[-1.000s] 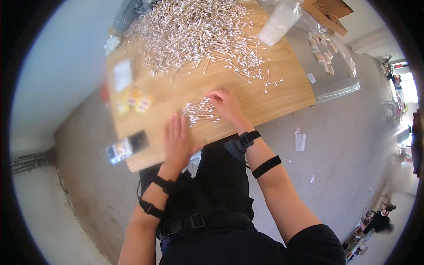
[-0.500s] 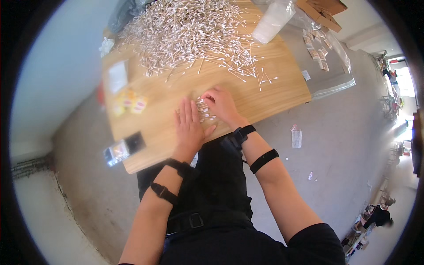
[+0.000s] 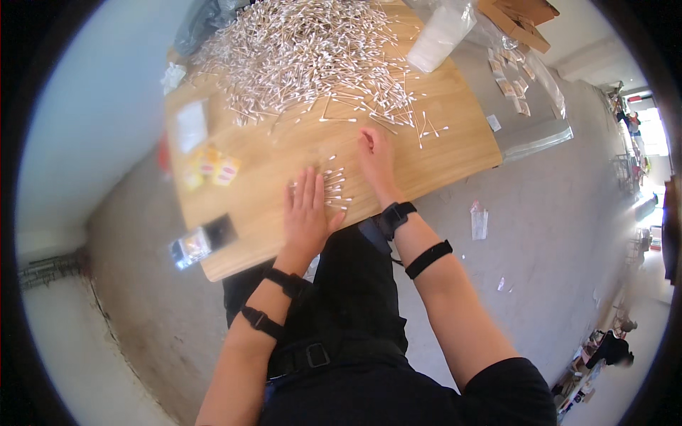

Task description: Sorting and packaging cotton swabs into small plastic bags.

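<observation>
My left hand (image 3: pixel 305 214) lies flat on the wooden table, fingers stretched out, its palm over part of a small row of cotton swabs (image 3: pixel 334 186). The white tips of several swabs show beside its fingers and thumb. To the right of that row, my right hand (image 3: pixel 378 162) is raised a little with its fingers curled in. Whatever it may hold is hidden. Beyond both hands spreads a big loose heap of cotton swabs (image 3: pixel 305 60) with white tips and pale sticks, a few lying apart at its near edge.
The wooden table (image 3: pixel 263 170) ends just in front of my lap. Left on it are a white packet (image 3: pixel 192 126), yellow-and-pink packets (image 3: pixel 213 167) and a phone-like device (image 3: pixel 202 241) at the edge. A clear plastic bag (image 3: pixel 442 35) and an open cardboard box (image 3: pixel 517 21) are far right.
My right hand has moved away from the small row of swabs, up and to the right. My left hand has slid slightly nearer me, and more of the row shows.
</observation>
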A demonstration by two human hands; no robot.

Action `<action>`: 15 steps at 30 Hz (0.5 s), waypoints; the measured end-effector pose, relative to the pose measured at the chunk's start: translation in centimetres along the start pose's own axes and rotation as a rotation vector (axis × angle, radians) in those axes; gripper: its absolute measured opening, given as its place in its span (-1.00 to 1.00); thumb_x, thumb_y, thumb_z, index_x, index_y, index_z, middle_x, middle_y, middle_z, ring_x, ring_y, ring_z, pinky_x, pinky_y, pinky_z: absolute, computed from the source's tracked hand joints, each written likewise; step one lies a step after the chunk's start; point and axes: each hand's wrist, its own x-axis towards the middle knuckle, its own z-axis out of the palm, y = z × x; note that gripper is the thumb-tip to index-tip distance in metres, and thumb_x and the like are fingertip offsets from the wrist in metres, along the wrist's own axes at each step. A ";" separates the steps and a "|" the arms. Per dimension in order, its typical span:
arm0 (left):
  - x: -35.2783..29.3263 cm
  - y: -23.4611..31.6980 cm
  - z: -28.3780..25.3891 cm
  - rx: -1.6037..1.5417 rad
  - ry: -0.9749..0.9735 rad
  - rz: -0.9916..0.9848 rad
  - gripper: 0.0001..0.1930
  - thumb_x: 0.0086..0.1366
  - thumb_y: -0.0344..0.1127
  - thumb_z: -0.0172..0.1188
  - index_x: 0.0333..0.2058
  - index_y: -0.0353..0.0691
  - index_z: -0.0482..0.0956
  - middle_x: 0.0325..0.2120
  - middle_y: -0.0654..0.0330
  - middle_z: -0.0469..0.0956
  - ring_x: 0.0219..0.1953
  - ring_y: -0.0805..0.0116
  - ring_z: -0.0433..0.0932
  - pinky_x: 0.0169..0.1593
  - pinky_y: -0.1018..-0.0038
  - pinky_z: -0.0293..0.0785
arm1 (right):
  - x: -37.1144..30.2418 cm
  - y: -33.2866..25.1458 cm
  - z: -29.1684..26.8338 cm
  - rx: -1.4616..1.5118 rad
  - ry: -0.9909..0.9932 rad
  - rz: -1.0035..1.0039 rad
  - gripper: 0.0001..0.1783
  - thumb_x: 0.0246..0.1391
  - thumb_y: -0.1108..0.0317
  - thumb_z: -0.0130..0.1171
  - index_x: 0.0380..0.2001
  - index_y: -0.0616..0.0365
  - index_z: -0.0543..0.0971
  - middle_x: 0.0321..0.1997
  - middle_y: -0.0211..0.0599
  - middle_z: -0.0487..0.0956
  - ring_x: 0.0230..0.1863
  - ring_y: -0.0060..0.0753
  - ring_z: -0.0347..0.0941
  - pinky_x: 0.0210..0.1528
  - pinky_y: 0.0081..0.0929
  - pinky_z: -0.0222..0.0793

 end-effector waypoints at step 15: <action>3.3 -0.5 1.0 0.026 -0.031 -0.113 0.06 -0.01 0.24 0.24 0.30 -0.32 0.00 0.35 0.00 -0.06 0.40 0.14 -0.13 0.36 0.00 -0.24 | -4.3 -0.9 -1.2 0.451 -0.060 0.237 -0.66 0.29 0.24 -0.12 -0.22 0.31 0.53 -0.33 -0.32 0.49 -0.29 -0.53 0.40 -0.17 -0.57 0.34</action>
